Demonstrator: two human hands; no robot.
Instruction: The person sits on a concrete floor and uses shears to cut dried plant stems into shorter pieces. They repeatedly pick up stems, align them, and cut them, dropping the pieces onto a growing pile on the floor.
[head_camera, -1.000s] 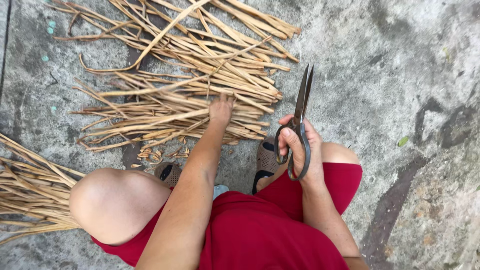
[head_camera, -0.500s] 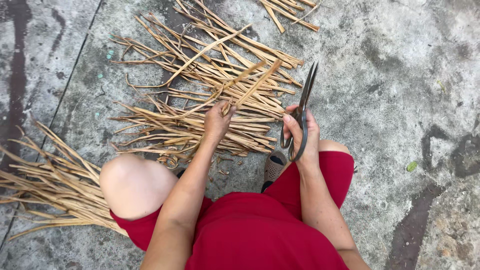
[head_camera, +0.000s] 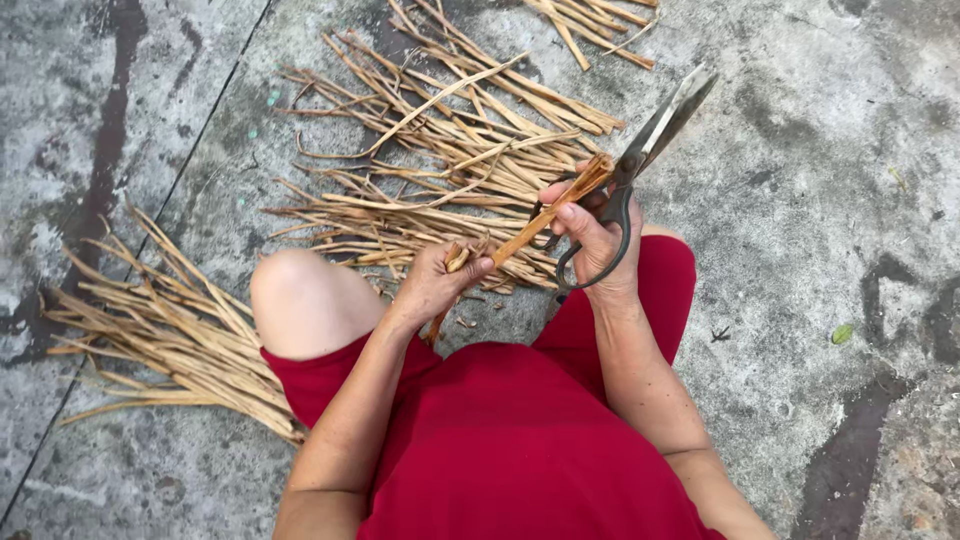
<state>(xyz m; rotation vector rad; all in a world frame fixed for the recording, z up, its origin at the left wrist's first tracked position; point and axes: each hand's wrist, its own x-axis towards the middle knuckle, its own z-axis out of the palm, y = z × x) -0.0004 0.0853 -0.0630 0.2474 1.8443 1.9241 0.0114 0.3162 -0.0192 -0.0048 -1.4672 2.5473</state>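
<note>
The dried strip (head_camera: 530, 228) sits pinched in our left hand (head_camera: 432, 285) — our right hand (head_camera: 598, 240), gripping the scissors (head_camera: 640, 160), should cut squarely — keeping it taut.

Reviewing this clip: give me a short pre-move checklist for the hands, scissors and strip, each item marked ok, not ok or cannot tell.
1. Left hand grips the lower part of the dried strip: ok.
2. Right hand has fingers through the scissors handle loops: ok.
3. Strip's upper end lies by the scissors pivot, between the blades: cannot tell.
4. Blades open wide enough to take the strip: cannot tell; they look nearly shut.
5. Left-hand fingers away from the blades: ok; they sit low on the strip.
6. More strips within reach: ok; the pile ahead and the bundle by the left knee lie on the concrete floor.
</note>
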